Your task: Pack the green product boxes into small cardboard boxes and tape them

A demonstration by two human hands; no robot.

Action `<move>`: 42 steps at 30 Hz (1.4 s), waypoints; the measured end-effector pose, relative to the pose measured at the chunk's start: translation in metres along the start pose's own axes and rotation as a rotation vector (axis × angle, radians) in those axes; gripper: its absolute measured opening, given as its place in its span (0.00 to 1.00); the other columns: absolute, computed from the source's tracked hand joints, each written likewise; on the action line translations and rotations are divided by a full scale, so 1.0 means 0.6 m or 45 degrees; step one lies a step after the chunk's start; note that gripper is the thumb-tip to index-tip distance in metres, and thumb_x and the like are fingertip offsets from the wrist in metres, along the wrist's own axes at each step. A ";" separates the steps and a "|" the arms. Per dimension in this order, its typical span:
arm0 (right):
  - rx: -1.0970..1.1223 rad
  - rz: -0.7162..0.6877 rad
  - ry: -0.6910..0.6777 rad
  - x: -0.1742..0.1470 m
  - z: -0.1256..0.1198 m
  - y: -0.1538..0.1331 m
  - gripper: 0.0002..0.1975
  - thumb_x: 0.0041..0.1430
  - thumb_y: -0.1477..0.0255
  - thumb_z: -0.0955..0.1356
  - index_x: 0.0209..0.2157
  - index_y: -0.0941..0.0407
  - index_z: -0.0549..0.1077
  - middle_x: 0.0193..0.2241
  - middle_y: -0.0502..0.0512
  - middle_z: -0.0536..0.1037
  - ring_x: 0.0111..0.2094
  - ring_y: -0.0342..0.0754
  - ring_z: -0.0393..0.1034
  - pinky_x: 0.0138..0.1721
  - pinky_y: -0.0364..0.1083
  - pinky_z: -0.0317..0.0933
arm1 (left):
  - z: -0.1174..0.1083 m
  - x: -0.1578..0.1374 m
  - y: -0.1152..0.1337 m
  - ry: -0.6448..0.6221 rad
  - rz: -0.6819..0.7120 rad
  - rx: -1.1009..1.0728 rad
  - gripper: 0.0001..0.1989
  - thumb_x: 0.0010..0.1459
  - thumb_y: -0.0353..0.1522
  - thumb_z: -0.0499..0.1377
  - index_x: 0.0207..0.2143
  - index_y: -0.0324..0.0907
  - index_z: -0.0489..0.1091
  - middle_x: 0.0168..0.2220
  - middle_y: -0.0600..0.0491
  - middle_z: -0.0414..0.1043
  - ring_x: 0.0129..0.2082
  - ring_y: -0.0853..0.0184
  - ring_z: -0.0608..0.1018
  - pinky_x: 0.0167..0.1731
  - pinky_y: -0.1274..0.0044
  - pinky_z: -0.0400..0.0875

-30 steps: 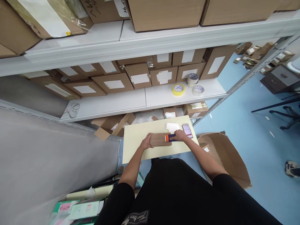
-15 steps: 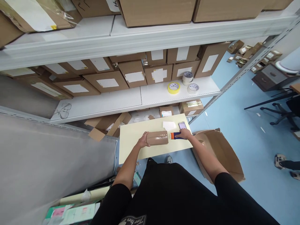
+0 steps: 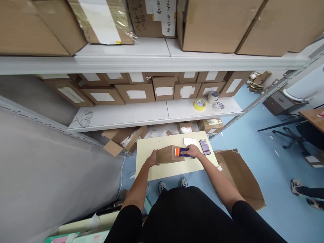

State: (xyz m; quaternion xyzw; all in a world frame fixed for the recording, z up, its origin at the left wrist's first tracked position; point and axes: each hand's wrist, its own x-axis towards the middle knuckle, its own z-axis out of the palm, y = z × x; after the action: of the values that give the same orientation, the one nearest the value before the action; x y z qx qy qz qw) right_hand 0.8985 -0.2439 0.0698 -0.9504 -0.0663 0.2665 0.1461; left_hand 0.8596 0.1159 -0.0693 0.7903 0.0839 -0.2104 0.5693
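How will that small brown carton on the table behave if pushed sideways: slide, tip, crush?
The cardboard carton lies on its long side on the smooth pale table, so it would probably slide, not tip. Its flat faces and straight edges suggest it is fairly stiff. The left hand steadies one end alone while the right hand presses a tape dispenser against the other, so it's likely light.

A grey metal shelf rack (image 3: 162, 62) serves as the landmark. On its middle board a yellow tape roll (image 3: 199, 104) lies beside two white tape rolls (image 3: 216, 101), in front of a row of labelled cartons (image 3: 136, 94). Large cartons (image 3: 215, 23) fill the top board. Below the rack lies a flattened box (image 3: 121, 138). Right of it, an open carton (image 3: 240, 179) rests on the blue floor (image 3: 265, 148), and an office chair (image 3: 293, 135) stands farther right.
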 end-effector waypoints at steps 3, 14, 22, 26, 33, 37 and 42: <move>-0.077 0.001 -0.021 0.013 0.003 -0.093 0.32 0.50 0.38 0.71 0.36 0.54 0.83 0.36 0.61 0.85 0.38 0.55 0.79 0.33 0.44 0.63 | -0.020 -0.021 0.000 -0.068 0.056 0.150 0.73 0.19 0.34 0.80 0.71 0.51 0.54 0.76 0.38 0.36 0.73 0.38 0.50 0.66 0.53 0.51; -0.185 0.002 0.028 0.027 0.049 -0.283 0.37 0.53 0.38 0.69 0.43 0.59 0.82 0.43 0.70 0.83 0.45 0.62 0.79 0.41 0.49 0.69 | -0.068 -0.024 0.083 -0.161 0.320 0.415 0.63 0.19 0.31 0.80 0.65 0.46 0.65 0.66 0.40 0.60 0.55 0.40 0.74 0.55 0.58 0.70; -0.167 0.200 0.085 -0.008 0.018 -0.198 0.38 0.52 0.38 0.69 0.44 0.60 0.81 0.43 0.70 0.83 0.45 0.61 0.80 0.41 0.47 0.69 | 0.020 0.004 0.122 -0.310 0.485 0.624 0.61 0.24 0.36 0.78 0.65 0.49 0.62 0.66 0.46 0.58 0.57 0.48 0.73 0.57 0.64 0.70; -0.145 0.272 0.098 -0.030 0.001 -0.122 0.37 0.51 0.41 0.72 0.45 0.61 0.81 0.43 0.70 0.83 0.45 0.60 0.80 0.41 0.47 0.69 | 0.107 0.023 0.151 -0.427 0.551 0.644 0.61 0.27 0.37 0.77 0.67 0.46 0.59 0.67 0.43 0.56 0.58 0.49 0.73 0.58 0.63 0.70; -0.082 0.253 0.030 -0.051 -0.013 -0.001 0.36 0.51 0.39 0.71 0.41 0.59 0.82 0.41 0.67 0.84 0.41 0.58 0.80 0.36 0.45 0.65 | 0.166 0.042 0.167 -0.460 0.514 0.707 0.60 0.31 0.39 0.78 0.68 0.51 0.58 0.69 0.46 0.56 0.64 0.47 0.68 0.60 0.62 0.68; -0.091 0.283 0.000 -0.085 -0.024 0.098 0.33 0.52 0.39 0.71 0.36 0.58 0.82 0.39 0.65 0.84 0.39 0.57 0.79 0.33 0.44 0.62 | 0.159 0.052 0.165 -0.459 0.519 0.670 0.61 0.29 0.40 0.79 0.67 0.49 0.60 0.67 0.46 0.60 0.66 0.47 0.66 0.63 0.62 0.65; -0.077 0.363 -0.007 -0.117 -0.033 0.190 0.29 0.52 0.42 0.73 0.36 0.55 0.82 0.36 0.60 0.83 0.38 0.55 0.77 0.32 0.44 0.60 | 0.159 0.062 0.149 -0.459 0.512 0.582 0.62 0.28 0.38 0.80 0.68 0.47 0.60 0.68 0.45 0.58 0.67 0.48 0.64 0.67 0.63 0.60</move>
State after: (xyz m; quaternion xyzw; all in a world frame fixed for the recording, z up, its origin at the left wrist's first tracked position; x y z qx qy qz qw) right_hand 0.8545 -0.3712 0.0843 -0.9534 0.0609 0.2851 0.0779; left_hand 0.9035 -0.0075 -0.0327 0.8481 -0.2246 -0.2436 0.4134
